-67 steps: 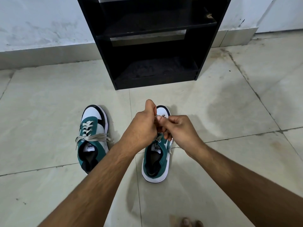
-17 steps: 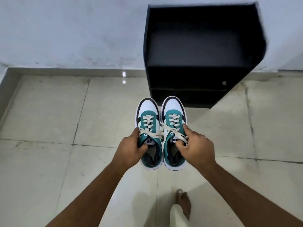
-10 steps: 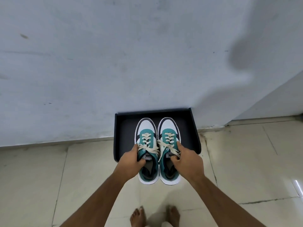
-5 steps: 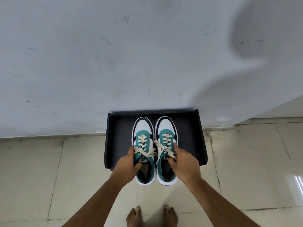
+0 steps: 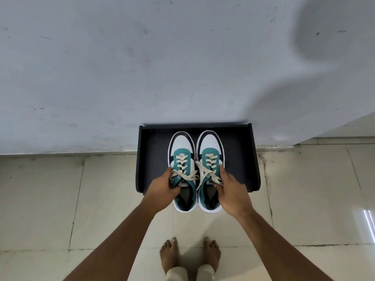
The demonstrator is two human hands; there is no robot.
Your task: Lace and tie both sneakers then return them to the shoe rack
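Two teal, white and black sneakers with cream laces tied in bows are side by side, toes toward the wall. My left hand (image 5: 163,188) grips the left sneaker (image 5: 182,151) at its collar. My right hand (image 5: 233,190) grips the right sneaker (image 5: 210,148) the same way. Their front halves are over the top of the black shoe rack (image 5: 239,157); the heels stick out past its front edge. I cannot tell whether the soles touch the rack.
The rack stands against a grey-white wall (image 5: 142,67). Around it is pale tiled floor (image 5: 60,199). My bare feet (image 5: 189,258) stand just in front of the rack.
A few seconds ago I was tying the right sneaker on the floor. I have since stood up with both sneakers, and they have moved forward over the rack top.
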